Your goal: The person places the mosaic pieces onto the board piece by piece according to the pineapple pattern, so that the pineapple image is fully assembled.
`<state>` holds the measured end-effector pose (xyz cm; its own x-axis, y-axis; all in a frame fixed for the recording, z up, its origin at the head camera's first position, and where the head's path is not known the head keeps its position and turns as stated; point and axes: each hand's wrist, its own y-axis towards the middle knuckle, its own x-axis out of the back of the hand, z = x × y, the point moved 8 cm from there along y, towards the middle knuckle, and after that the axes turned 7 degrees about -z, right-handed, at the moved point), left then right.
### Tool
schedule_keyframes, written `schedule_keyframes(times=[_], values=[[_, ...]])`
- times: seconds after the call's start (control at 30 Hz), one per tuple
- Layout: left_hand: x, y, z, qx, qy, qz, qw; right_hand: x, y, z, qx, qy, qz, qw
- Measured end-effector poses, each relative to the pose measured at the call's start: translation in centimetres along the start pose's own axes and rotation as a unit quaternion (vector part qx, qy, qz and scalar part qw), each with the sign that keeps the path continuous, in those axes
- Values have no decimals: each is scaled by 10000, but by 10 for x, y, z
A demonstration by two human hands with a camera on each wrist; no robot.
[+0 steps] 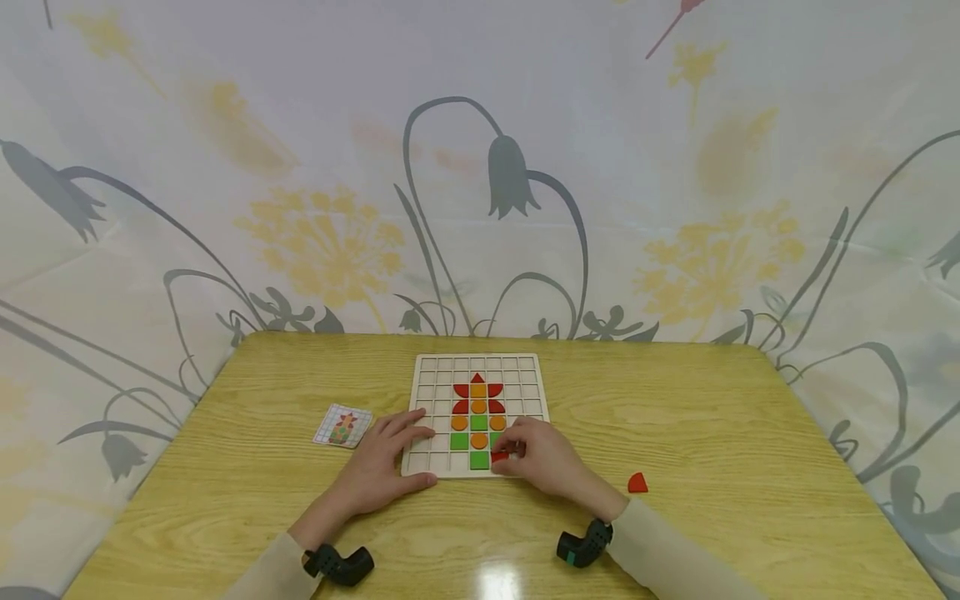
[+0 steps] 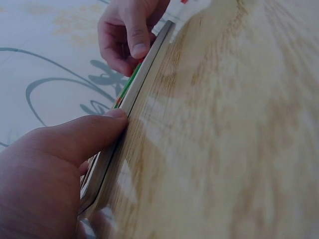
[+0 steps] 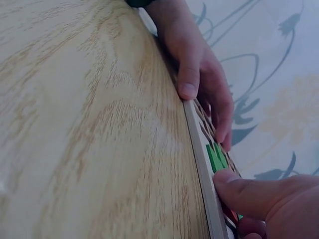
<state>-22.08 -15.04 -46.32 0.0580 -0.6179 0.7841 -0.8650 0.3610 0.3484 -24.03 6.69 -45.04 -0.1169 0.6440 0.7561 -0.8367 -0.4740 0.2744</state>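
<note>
A white gridded board (image 1: 437,467) lies flat on the table, bearing red, orange and green pieces arranged in a figure. My left hand (image 1: 378,462) rests at the board's left side, fingers spread over its edge; the thumb (image 2: 84,137) touches the front edge. With thumb and fingertips, my right hand (image 1: 547,458) pinches a red piece (image 1: 499,456) at the front row, just right of a green square (image 1: 479,460). The fingers cover part of that red piece, so its full shape is hidden. They also partly cover another green piece (image 1: 494,438) behind it.
A small picture card (image 1: 321,433) with a coloured figure on a grid lies left of the board, close to the left hand. To the right, a loose red quarter-circle piece (image 1: 637,482) lies on the wooden table (image 1: 675,400), near the right wrist. A flowered cloth stands behind.
</note>
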Motion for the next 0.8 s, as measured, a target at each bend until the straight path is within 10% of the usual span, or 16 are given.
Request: schedule_keyframes(times=[0.47,0.8], values=[[0,0,3,0,7,2,10000,2,3,0,-107,77,-182,9997],[-3,-1,4,82,13,37,10000,23,-5,-12,-122,1088,-379,9933]])
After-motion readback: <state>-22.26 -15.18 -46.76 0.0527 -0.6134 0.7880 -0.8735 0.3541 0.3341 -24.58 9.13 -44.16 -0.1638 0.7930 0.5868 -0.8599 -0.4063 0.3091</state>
